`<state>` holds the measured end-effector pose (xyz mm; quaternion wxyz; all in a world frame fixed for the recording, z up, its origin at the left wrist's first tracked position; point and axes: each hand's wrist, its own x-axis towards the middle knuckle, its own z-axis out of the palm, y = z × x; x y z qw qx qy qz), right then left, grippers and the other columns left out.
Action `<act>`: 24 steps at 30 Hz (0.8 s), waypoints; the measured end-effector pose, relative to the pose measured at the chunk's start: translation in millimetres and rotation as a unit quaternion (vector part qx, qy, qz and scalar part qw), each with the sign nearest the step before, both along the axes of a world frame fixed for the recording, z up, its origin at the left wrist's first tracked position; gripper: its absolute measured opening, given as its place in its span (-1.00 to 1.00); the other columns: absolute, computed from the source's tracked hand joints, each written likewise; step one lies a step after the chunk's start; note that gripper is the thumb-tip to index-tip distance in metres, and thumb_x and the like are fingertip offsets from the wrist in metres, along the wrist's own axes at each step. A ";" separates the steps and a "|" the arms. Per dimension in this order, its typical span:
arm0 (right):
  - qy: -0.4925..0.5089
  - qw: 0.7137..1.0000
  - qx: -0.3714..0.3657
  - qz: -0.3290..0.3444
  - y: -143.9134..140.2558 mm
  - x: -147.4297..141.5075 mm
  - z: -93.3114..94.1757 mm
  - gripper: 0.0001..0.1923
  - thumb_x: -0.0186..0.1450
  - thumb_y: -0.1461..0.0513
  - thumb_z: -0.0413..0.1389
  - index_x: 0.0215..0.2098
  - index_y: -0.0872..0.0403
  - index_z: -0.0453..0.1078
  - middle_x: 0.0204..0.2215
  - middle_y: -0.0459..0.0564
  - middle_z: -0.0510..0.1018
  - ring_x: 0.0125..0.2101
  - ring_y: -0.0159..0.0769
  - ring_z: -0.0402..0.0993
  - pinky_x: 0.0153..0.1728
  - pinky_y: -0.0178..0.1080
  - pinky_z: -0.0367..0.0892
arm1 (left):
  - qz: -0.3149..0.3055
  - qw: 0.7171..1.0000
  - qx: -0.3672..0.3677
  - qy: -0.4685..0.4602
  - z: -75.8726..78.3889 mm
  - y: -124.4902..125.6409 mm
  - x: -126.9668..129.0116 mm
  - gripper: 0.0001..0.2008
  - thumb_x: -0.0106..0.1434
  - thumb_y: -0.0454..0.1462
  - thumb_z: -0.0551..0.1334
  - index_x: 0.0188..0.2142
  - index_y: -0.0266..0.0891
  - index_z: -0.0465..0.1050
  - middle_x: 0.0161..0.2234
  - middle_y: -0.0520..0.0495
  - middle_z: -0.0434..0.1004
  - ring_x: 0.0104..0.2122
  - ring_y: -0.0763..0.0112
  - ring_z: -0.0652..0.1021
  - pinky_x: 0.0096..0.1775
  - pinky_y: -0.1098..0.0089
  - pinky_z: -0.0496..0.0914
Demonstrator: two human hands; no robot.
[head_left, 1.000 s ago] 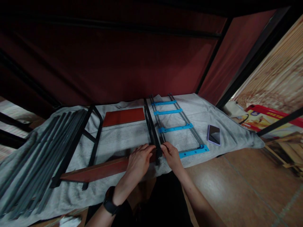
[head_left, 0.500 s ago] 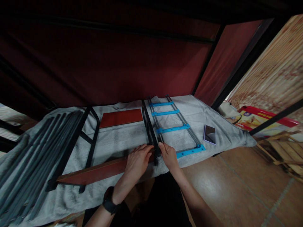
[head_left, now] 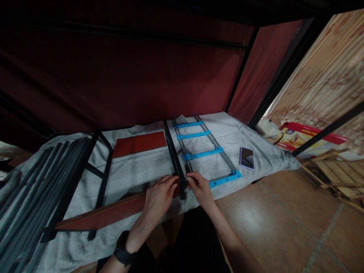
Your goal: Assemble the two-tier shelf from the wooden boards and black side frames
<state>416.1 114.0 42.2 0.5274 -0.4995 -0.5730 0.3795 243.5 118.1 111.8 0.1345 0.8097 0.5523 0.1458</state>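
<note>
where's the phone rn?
Head view, right of centre: the phone lies flat on the grey cloth, just right of the frame with blue crossbars and beyond the right hand.

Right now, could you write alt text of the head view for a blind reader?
Two bare hands, left hand and right hand, pinch the near end of a black metal bar on a grey cloth. Beside it lie a blue-runged frame and a phone.

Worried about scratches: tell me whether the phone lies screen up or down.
Screen up: the phone lies flat on the grey cloth, its dark glass catching a reflection.
</note>
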 end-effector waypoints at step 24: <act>-0.031 0.998 -0.051 -0.016 0.4 -4.8 0.5 -0.69 0.38 0.00 -0.03 -0.38 0.01 0.31 -0.60 -0.16 0.35 -0.55 -0.36 0.34 -0.49 -0.32 0.26 | -0.076 0.985 0.094 0.125 -17.9 -12.2 -5.8 -0.50 0.31 -0.47 -0.02 0.21 -0.22 0.26 0.01 -0.18 0.52 -0.04 0.21 0.52 0.04 0.18 0.34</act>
